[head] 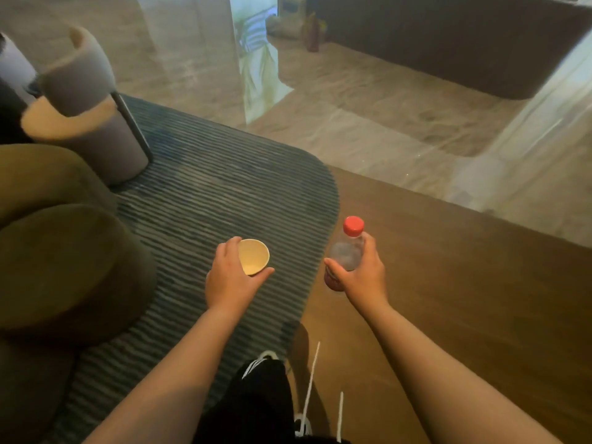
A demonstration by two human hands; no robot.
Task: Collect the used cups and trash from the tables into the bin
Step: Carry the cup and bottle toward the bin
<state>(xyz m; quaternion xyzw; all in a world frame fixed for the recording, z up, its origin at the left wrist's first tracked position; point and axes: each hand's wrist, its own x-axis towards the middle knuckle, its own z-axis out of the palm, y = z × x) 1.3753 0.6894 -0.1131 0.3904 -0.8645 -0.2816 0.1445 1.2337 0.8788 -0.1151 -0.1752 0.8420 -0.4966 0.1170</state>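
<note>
Left hand [229,277] grasps small cream paper cup [253,261], fingers and thumb curled round rim, cup mouth facing up, held in air above grey ribbed rug [208,200] near its rounded right edge. Right hand [360,277] grips clear plastic bottle with red cap [347,248] round its middle, bottle upright, over brown wooden floor [464,283] just beside rug edge. Olive round pouffe [64,267] on rug's left side. Grey chair with dark metal leg [96,123] at rug's far left corner.
</note>
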